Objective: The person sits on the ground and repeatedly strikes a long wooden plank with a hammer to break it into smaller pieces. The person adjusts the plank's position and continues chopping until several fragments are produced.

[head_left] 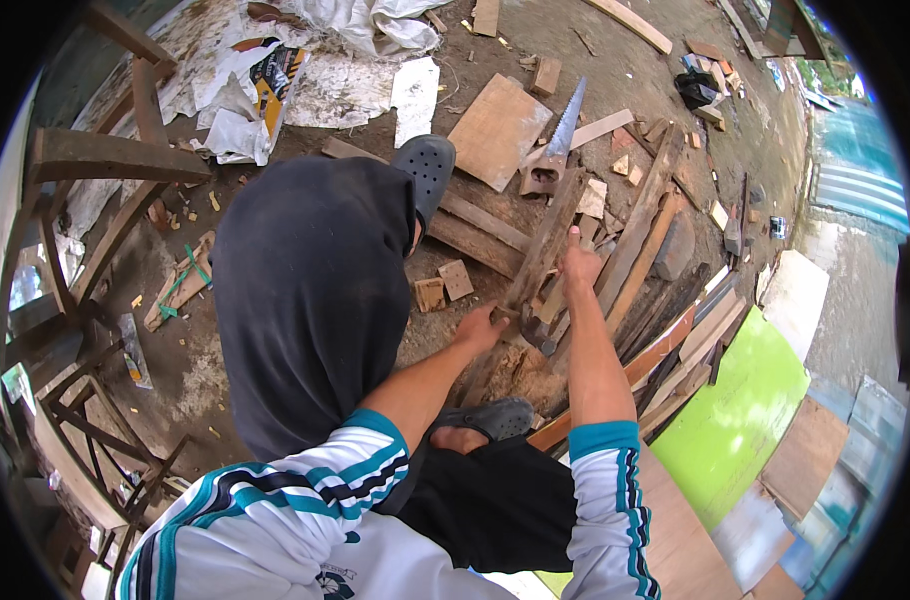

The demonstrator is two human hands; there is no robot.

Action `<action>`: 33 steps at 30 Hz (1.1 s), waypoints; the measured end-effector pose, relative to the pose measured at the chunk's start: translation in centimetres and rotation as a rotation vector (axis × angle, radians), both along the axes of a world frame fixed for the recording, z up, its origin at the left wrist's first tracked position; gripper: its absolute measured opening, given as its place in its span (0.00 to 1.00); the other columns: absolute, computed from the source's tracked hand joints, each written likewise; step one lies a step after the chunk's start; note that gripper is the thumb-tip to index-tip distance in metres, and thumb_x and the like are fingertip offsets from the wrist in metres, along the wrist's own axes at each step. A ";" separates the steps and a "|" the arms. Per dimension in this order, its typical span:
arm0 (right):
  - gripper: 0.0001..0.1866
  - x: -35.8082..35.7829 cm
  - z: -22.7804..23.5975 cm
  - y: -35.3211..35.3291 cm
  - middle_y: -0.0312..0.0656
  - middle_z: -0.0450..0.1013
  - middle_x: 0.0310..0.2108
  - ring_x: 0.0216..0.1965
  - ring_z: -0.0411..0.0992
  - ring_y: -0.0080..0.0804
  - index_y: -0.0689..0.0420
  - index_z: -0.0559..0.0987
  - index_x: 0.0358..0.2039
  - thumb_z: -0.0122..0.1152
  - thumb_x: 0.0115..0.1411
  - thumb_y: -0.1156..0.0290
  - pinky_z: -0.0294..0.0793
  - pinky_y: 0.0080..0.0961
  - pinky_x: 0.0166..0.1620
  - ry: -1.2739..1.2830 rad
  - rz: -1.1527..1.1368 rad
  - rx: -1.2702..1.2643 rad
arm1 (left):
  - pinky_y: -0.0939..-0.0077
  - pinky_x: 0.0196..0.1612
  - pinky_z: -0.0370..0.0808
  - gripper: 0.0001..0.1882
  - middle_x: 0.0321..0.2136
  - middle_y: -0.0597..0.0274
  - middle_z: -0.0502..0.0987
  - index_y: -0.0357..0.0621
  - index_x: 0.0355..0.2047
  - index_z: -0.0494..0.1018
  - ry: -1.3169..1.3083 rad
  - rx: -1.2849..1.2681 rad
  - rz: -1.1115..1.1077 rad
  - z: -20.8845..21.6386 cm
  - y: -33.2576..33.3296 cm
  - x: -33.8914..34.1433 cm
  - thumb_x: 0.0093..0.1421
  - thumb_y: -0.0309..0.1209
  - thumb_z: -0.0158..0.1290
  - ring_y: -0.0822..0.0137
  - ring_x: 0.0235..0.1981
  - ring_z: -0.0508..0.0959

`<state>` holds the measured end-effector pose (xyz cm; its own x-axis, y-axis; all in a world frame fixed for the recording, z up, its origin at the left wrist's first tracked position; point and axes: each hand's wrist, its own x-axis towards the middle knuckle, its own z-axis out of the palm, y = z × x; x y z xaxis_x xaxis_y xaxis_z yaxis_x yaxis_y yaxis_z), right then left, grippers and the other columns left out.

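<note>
A worn brown wooden plank (553, 228) slants away from me over a pile of scrap wood. My left hand (482, 328) is closed at its near end, fingers curled around the edge. Farther up, my right hand (579, 264) grips the plank's right side, its thumb laid along the edge and the other fingers mostly hidden. A dark, blocky piece (538, 336) sits between my hands at the near end; its kind is unclear. Just beyond the plank's far end lies a handsaw (567, 122) with a brown handle, its blade pointing away.
Long boards (635, 225) lie to the right, beside a lime-green panel (740, 410). A square plywood piece (500, 130) and small wood blocks (455, 279) are on the dirt floor. Wooden chair frames (115, 160) stand at left. My grey clog (425, 170) is beside a beam (475, 240).
</note>
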<state>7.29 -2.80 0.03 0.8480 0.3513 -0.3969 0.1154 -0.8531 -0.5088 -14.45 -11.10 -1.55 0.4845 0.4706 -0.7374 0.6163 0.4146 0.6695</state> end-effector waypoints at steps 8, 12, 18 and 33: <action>0.36 -1.6 0.2 2.3 0.43 0.67 0.12 0.13 0.68 0.35 0.66 0.73 0.15 0.61 0.60 0.41 0.67 0.37 0.20 0.041 0.061 -0.138 | 0.55 0.57 0.71 0.32 0.54 0.39 0.73 0.39 0.66 0.59 -0.015 0.027 0.126 -1.5 -1.7 0.1 0.66 0.43 0.49 0.43 0.54 0.74; 0.36 -1.7 1.1 2.2 0.41 0.66 0.11 0.13 0.68 0.35 0.64 0.71 0.13 0.62 0.59 0.41 0.67 0.36 0.20 0.027 0.050 -0.052 | 0.55 0.56 0.71 0.32 0.52 0.37 0.74 0.40 0.67 0.58 -0.026 0.064 0.134 -1.0 -2.0 0.2 0.67 0.42 0.49 0.44 0.53 0.75; 0.33 -2.7 3.5 1.2 0.40 0.67 0.12 0.13 0.67 0.32 0.60 0.71 0.13 0.64 0.59 0.44 0.67 0.32 0.19 0.104 0.016 0.057 | 0.58 0.56 0.71 0.33 0.54 0.39 0.72 0.43 0.68 0.56 -0.023 -0.039 0.047 -1.1 -0.6 -0.3 0.68 0.44 0.48 0.46 0.53 0.75; 0.16 -4.1 6.7 -1.2 0.35 0.66 0.17 0.17 0.64 0.27 0.56 0.72 0.22 0.67 0.59 0.61 0.66 0.28 0.24 0.306 -0.128 0.345 | 0.60 0.63 0.66 0.35 0.62 0.44 0.67 0.44 0.68 0.56 0.025 -0.003 -0.105 -1.4 0.4 -0.3 0.67 0.49 0.49 0.48 0.61 0.68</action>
